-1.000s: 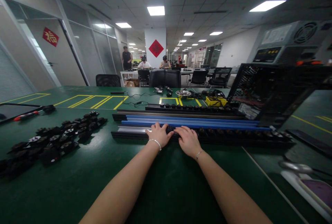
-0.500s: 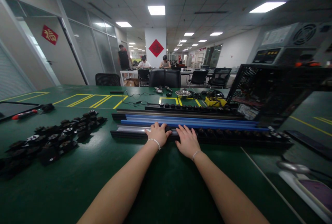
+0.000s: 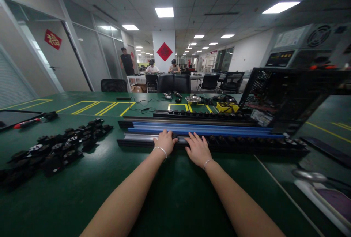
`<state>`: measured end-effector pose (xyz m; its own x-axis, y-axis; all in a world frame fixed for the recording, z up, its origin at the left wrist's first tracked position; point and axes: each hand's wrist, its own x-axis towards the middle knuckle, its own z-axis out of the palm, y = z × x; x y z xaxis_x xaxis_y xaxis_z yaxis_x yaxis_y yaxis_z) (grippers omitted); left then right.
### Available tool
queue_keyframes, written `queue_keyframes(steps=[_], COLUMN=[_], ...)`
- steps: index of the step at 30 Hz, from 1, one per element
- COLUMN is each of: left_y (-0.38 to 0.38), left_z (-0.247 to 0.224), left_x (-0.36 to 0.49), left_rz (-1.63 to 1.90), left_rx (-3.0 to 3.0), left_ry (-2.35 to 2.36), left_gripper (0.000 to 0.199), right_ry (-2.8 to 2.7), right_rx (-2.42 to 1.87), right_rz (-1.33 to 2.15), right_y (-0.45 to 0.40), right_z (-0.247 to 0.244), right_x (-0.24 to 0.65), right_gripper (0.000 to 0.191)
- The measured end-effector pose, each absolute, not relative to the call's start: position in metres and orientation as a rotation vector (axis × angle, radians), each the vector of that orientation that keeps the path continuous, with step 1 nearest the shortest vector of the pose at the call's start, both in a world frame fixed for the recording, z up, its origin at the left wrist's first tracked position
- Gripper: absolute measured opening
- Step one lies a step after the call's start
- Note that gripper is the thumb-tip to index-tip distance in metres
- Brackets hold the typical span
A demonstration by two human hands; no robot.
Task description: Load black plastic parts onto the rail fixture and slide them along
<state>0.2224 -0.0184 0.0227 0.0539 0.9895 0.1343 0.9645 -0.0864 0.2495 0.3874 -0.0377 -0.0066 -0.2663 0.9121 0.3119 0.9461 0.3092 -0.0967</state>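
Observation:
A long dark rail with a silvery channel (image 3: 139,138) lies across the green table. My left hand (image 3: 165,143) rests on this rail with its fingers apart, its thumb beside a small black part (image 3: 174,135) in the channel. My right hand (image 3: 197,148) lies over the same rail a little further right, fingers spread. To the right of it, a row of black parts (image 3: 241,140) sits along the rail. Directly behind are a blue rail (image 3: 208,129) and darker rails. What lies under my palms is hidden.
Many black parts (image 3: 68,143) are heaped at the left, near a red-handled tool (image 3: 27,123). An open computer case (image 3: 290,98) stands at the right. Further back are a metal bowl (image 3: 193,100) and a yellow object (image 3: 227,107). People are in the background.
My left hand has shifted slightly left, and more of the small black part shows beside its thumb. My right hand has hardly moved. A standing person in the background has moved left.

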Motion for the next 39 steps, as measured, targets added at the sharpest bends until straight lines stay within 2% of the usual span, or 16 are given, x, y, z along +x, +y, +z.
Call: queue_keyframes(steps=[39], left_y=[-0.015], left_z=[0.026], left_x=[0.203], left_rz=[0.392], left_rx=[2.242], left_ry=[2.087], left_gripper=[0.035], right_ry=[-2.294], right_rx=[-1.678], right_rz=[-0.18], right_y=[-0.039], right_z=[-0.006], right_x=[0.387], right_gripper=[0.034])
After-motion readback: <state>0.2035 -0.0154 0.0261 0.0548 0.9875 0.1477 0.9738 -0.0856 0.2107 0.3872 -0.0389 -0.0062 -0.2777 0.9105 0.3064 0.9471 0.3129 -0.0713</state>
